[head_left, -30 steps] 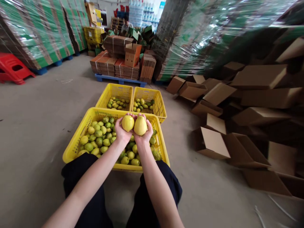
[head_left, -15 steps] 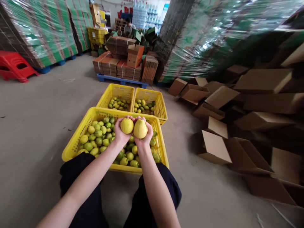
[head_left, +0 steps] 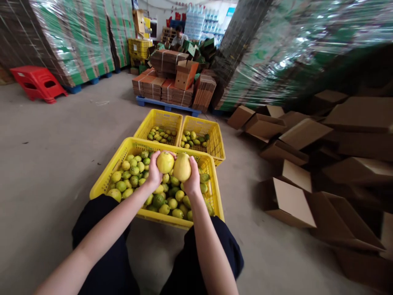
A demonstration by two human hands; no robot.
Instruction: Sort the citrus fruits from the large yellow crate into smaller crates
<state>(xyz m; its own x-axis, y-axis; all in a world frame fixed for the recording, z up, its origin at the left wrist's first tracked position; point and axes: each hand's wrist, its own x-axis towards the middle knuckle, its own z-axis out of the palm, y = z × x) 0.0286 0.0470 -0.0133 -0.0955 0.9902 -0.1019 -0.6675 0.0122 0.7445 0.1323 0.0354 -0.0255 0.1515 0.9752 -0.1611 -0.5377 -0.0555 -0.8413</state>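
L hand (head_left: 154, 174) fingers part hidden behind yellow fruit (head_left: 165, 162); crate fruit (head_left: 164, 209) below grip part-blocked by forearms (head_left: 211, 241); boxes (head_left: 359, 114) R of grip cut by edge.

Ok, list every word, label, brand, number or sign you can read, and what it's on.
None can be read.
Pale mark on the red stool: too small.
Blue panel at the back: too small and blurred.
Held left fruit and held right fruit: no lettering visible.

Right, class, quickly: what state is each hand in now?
Left hand: closed on a round yellow fruit.
Right hand: closed on a pear-shaped yellow fruit.
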